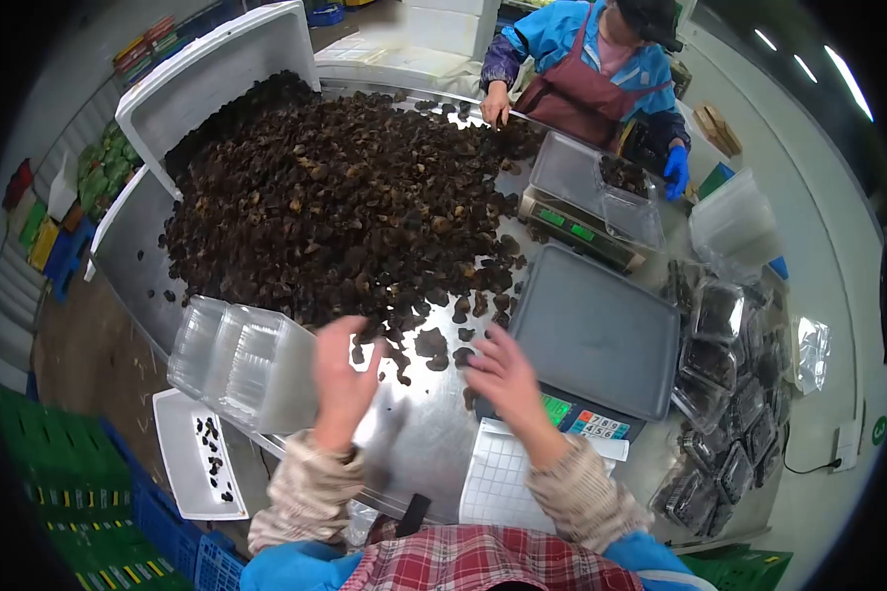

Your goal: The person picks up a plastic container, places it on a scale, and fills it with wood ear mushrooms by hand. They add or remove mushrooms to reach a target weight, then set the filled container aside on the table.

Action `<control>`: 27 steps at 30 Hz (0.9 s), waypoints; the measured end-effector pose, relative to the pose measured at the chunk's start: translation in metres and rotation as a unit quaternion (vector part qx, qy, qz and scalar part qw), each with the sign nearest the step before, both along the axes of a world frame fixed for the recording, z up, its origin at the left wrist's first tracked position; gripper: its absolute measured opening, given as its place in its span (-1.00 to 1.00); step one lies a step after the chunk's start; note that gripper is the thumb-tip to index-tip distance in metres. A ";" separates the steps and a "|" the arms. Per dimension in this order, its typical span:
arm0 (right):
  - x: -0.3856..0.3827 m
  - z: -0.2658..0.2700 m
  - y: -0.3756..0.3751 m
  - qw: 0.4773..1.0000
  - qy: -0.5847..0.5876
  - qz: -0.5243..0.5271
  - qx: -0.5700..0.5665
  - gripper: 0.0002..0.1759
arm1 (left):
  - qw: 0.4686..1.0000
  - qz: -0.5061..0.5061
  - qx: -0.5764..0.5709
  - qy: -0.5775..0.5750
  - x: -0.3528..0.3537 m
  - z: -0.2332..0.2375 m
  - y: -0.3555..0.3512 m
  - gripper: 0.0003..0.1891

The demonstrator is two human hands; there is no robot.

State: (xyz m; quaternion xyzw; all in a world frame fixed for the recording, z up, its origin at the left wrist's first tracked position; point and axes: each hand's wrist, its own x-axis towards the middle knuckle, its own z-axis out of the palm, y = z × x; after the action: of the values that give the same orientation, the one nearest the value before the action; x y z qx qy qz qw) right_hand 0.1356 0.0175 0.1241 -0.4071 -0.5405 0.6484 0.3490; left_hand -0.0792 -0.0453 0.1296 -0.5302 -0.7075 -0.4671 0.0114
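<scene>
A large heap of dark brown, ear-like mushrooms [335, 207] covers much of the metal table [404, 448]. My left hand [343, 384] hovers at the heap's near edge, fingers apart, just right of a stack of clear plastic trays [241, 364]. Across from it, my right hand [508, 379] has its fingers stretched toward a few loose pieces; one dark piece lies right at its fingertips. A grey scale [601, 330] with a bare pan stands beside the right hand. Below that hand lies a gridded paper sheet [498, 478].
A person in a maroon apron [581, 98] reaches to the heap's far edge, beside a second scale [581, 231] holding a tray. Filled clear packs [729, 364] are piled at right. A white bin [187, 458] stands below left; a tipped white box [217, 74] backs the heap.
</scene>
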 end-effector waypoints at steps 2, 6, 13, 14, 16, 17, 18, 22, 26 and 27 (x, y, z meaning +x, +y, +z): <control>-0.056 -0.030 0.018 0.977 -0.162 0.035 0.136 -0.02 | 0.997 0.026 -0.003 0.078 -0.035 0.043 -0.018 -0.66; -0.122 -0.075 0.033 0.909 -0.337 0.008 0.245 0.21 | 0.970 -0.006 -0.187 0.155 -0.140 0.063 -0.014 -0.54; -0.186 -0.104 0.041 0.851 -0.428 0.022 0.303 0.37 | 0.793 0.007 -0.604 0.085 -0.263 0.005 0.072 0.19; -0.190 -0.101 0.042 0.858 -0.414 0.032 0.301 0.36 | 0.769 -0.010 -0.636 0.064 -0.265 -0.007 0.081 0.24; -0.201 -0.099 0.043 0.870 -0.395 0.056 0.289 0.33 | 0.791 -0.062 -0.608 0.029 -0.263 -0.031 0.092 0.25; -0.207 -0.100 0.044 0.884 -0.366 0.044 0.288 0.30 | 0.794 -0.098 -0.598 0.039 -0.260 -0.035 0.097 0.19; -0.213 -0.101 0.044 0.896 -0.340 0.039 0.281 0.29 | 0.796 -0.134 -0.589 0.047 -0.259 -0.038 0.101 0.14; -0.238 -0.097 0.049 0.932 -0.237 0.058 0.269 0.33 | 0.812 -0.207 -0.545 -0.016 -0.223 -0.023 0.122 -0.13; -0.253 -0.090 0.050 0.934 -0.255 0.024 0.250 0.35 | 0.823 -0.330 -0.459 -0.053 -0.206 -0.064 0.142 -0.31; -0.258 -0.092 0.052 0.933 -0.262 -0.024 0.247 0.31 | 0.813 -0.346 -0.460 -0.084 -0.206 -0.070 0.146 -0.34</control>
State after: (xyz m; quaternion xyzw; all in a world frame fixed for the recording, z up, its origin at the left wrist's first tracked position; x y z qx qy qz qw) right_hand -0.1221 0.0692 0.0318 -0.4757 -0.7461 0.3562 0.3003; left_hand -0.2853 0.1011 0.0595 -0.6421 -0.6074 -0.1025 -0.4564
